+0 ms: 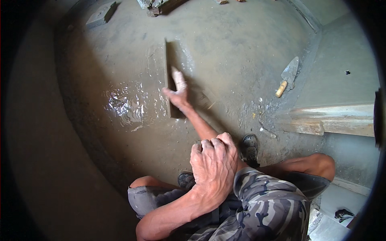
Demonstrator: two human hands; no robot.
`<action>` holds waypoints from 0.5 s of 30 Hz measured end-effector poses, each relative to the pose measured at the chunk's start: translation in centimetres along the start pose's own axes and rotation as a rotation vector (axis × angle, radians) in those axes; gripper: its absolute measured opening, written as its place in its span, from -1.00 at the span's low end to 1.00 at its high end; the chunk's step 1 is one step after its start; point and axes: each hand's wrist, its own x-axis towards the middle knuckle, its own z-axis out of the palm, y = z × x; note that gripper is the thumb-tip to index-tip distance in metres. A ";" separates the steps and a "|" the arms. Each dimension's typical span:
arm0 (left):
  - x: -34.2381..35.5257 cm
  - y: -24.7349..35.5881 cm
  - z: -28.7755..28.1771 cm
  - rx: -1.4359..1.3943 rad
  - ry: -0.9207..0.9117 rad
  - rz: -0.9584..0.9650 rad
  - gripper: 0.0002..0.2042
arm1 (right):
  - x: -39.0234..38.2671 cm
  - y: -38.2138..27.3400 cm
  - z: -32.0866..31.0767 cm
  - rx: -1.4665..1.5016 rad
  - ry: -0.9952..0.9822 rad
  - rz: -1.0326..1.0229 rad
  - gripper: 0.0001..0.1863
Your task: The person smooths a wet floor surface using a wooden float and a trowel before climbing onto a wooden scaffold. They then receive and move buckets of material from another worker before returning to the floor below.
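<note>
My right hand (177, 88), slightly blurred, grips a long straight-edged board (165, 52) lying on the wet grey cement floor (221, 48), its length pointing away from me. Water glistens on the surface to its left. My left hand (213, 164) is curled over my outstretched right forearm (203, 124), close to the elbow, its knuckles uppermost. A trowel (289, 70) with a wooden handle (281, 88) rests on the floor to the right.
A grey block (98, 16) and a pile of rubble (155, 6) sit at the back. Walls curve along both sides, with a pale, worn ledge (333, 118) on the right. My shoes (250, 148) and bent knees are below.
</note>
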 end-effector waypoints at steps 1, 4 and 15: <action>0.3 1.5 0.0 -0.076 0.000 0.072 -0.83 | 0.6 2.0 -6.2 -0.065 0.097 -0.019 -0.02; -0.3 0.6 -0.1 -0.008 -0.050 0.059 -0.82 | -0.3 0.2 -7.4 0.076 0.136 0.025 0.02; -0.9 0.3 -0.9 -0.011 -0.104 0.060 -0.78 | -2.5 -5.4 -15.0 -0.484 0.656 0.337 0.21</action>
